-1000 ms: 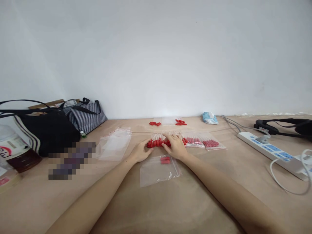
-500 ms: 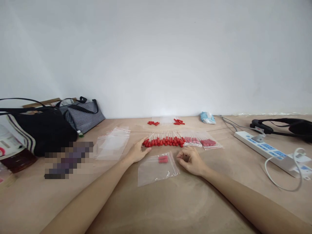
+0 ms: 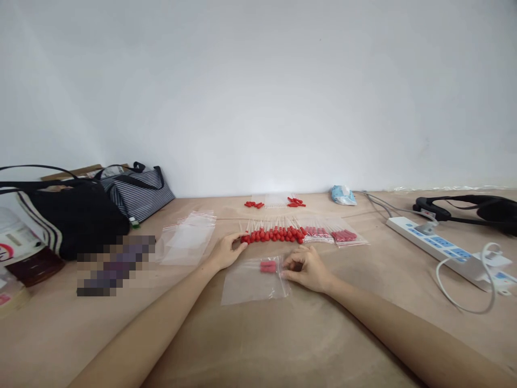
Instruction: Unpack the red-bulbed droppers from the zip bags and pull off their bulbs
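Note:
A row of thin sticks with red tips (image 3: 274, 233) lies across the middle of the brown table (image 3: 283, 334). My left hand (image 3: 226, 252) rests at the row's left end, fingers curled, touching the red tips. A clear zip bag (image 3: 252, 279) with a few red pieces inside lies just in front of the row. My right hand (image 3: 307, 268) pinches that bag's right edge near its opening. To the right of the row lie two filled bags of red-tipped sticks (image 3: 337, 235).
A pile of empty clear bags (image 3: 186, 237) lies at left. Black and striped bags (image 3: 81, 207) stand at the far left. Loose red pieces (image 3: 297, 202) and a blue packet (image 3: 343, 195) lie by the wall. A white power strip (image 3: 440, 247) with cables and black headphones (image 3: 472, 207) lie at right.
My right hand left the row of red-tipped sticks, came back towards me and took hold of the clear bag's right edge. The bag shifted slightly left. My left hand stayed at the row's left end.

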### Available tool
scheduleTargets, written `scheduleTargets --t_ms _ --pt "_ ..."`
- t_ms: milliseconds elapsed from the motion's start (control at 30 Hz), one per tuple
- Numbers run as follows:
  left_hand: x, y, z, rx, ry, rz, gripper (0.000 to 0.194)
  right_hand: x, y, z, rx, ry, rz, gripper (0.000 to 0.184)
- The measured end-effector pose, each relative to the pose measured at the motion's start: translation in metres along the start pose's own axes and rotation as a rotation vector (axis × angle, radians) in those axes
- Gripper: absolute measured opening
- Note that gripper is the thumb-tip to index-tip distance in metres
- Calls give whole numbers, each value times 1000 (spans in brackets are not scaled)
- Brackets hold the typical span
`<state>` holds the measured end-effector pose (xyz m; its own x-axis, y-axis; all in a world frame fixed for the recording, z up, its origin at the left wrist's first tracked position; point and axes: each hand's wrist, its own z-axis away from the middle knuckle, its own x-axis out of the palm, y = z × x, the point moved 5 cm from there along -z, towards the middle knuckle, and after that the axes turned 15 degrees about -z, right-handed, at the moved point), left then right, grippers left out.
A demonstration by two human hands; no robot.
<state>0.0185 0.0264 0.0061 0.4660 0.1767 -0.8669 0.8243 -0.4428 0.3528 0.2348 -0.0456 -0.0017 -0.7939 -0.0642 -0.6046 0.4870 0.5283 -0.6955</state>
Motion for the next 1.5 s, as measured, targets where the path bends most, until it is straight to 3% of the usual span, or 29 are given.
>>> scheduleTargets --t_ms 200,367,500,600,733,867,1000,1233,1367,1500 --pt "-2 2 0 34 8 49 44 1 -2 0 -21 -12 25 23" --pt "-18 8 17 3 89 -42 31 2 -4 -1 -19 -74 35 20" --pt "-22 22 42 54 -29 -77 34 3 -8 -2 -22 -105 57 17" --pt "-18 35 57 152 -183 -71 44 5 -12 -4 -16 -80 77 17" --pt "-11 47 64 273 -344 -96 49 8 -15 -6 -11 -21 88 26" --pt "-11 50 64 310 -363 -92 49 10 -16 -7 -15 -10 96 24" --pt "-12 51 64 316 -365 -82 50 13 -16 -8 28 -32 72 34" --pt "-9 48 63 316 -403 -84 52 10 -14 -10 85 -81 35 18" --pt "-10 47 63 313 -401 -61 51 -9 -2 -3 83 -118 -56 16" --pt "-12 48 64 301 -403 -55 50 -22 16 4 229 -143 -392 22"
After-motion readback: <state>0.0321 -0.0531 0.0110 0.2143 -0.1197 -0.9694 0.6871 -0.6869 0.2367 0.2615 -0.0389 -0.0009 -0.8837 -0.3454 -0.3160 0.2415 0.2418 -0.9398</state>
